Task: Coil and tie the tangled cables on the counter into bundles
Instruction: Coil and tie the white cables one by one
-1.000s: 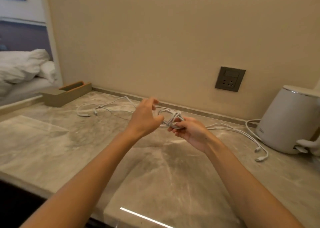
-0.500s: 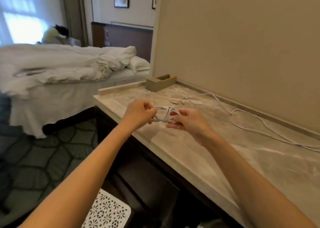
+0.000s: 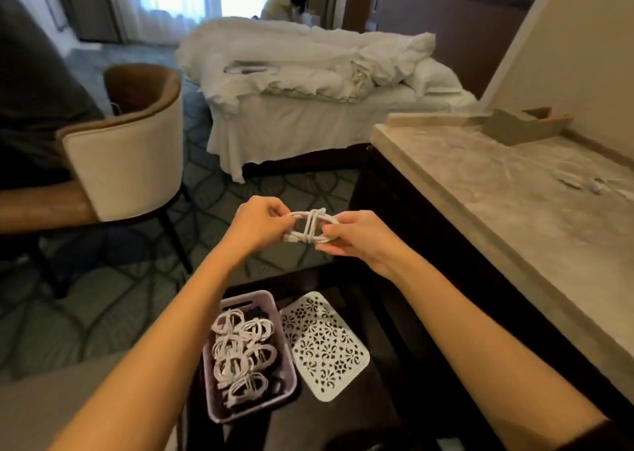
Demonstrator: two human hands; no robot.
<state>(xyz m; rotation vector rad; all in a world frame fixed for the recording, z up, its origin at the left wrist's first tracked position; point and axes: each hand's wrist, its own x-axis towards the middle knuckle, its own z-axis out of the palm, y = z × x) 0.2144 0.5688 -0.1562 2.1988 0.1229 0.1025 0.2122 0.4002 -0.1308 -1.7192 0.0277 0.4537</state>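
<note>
A: Scene?
B: Bed [image 3: 302,73] was at the back, marble counter [image 3: 497,217] on the right, armchair [image 3: 130,162] on the left. Lilac basket [image 3: 245,298] sat low between the forearms with white tied bundles [image 3: 240,354] inside and a patterned white panel [image 3: 324,344] just beside it.
A: Hands?
B: Both were in the air left of the counter. The left hand [image 3: 255,226] and right hand [image 3: 356,239] had fingers curled tight on opposite ends of one coiled cable [image 3: 310,227], wrapped round its middle. Loose cable ends [image 3: 576,184] lay blurred on the counter, far right.
</note>
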